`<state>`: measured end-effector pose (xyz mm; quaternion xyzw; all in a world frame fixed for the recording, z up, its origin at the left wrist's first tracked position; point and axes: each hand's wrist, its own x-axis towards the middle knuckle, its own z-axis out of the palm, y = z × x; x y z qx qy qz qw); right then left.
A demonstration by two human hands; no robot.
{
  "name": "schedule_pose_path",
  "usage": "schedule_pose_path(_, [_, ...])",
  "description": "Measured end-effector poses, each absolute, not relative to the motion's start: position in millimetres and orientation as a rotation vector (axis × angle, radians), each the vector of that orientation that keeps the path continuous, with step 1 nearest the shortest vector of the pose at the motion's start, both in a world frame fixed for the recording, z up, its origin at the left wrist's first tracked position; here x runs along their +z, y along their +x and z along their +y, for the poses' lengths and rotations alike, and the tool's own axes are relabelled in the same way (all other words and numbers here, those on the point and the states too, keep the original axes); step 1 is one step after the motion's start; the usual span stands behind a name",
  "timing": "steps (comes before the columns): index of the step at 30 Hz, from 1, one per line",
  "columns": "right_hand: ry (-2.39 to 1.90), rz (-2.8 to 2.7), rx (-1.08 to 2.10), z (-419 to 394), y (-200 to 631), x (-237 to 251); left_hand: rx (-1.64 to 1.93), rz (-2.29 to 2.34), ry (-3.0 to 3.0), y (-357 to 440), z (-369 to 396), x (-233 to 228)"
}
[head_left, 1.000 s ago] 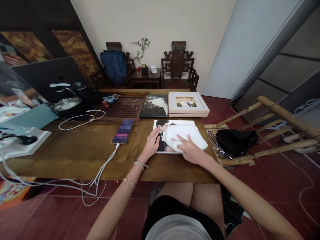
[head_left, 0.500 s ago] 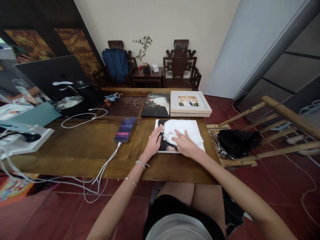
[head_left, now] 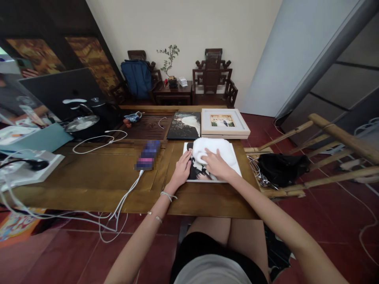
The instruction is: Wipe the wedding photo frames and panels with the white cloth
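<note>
Since a moment ago, the right hand (head_left: 217, 165) has slid the white cloth (head_left: 213, 148) toward the far edge of the photo print (head_left: 211, 161), fingers spread flat and pressing on it. Left hand (head_left: 181, 170) lies open on the print's left edge, pinning it to the wooden table (head_left: 97, 177). Behind sit a framed photo (head_left: 223, 122) and a dark print (head_left: 184, 125); no writing is legible.

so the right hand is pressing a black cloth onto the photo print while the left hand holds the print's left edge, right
Not quite: the cloth is white, not black. The head view shows the right hand pressing it onto the photo print, while the left hand rests on the print's left edge. The black thing lies off to the right, a bag on the bamboo rack.
</note>
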<state>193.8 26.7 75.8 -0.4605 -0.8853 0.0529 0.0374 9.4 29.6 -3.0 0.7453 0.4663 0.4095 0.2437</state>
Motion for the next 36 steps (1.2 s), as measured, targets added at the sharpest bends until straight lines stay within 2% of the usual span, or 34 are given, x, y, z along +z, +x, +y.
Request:
schedule_pose_path(5, [-1.422,-2.732,0.061,33.3,163.1,65.8,1.354,1.248,1.907,8.3,24.7,10.9])
schedule_pose_path(8, [-1.166,-2.865,0.078,1.5,157.1,59.1,1.462,1.248,1.849,5.0,22.5,15.1])
schedule_pose_path(12, [-0.871,-2.977,0.18,-39.5,181.0,66.0,1.409,1.265,1.934,4.7,20.5,12.9])
schedule_pose_path(17, [-1.206,-2.867,0.286,-38.3,225.6,79.7,1.133,1.278,2.127,10.9,21.2,6.8])
schedule_pose_path(22, [-1.513,-2.634,0.222,18.6,217.6,76.2,1.124,1.277,2.204,11.2,26.0,3.0])
schedule_pose_path(30, [-1.487,-2.537,0.324,78.3,135.4,83.5,1.127,1.323,2.199,11.0,28.9,3.2])
schedule_pose_path(36, [-1.527,-2.503,0.296,69.9,180.6,80.7,1.136,1.332,2.198,11.5,27.6,4.0])
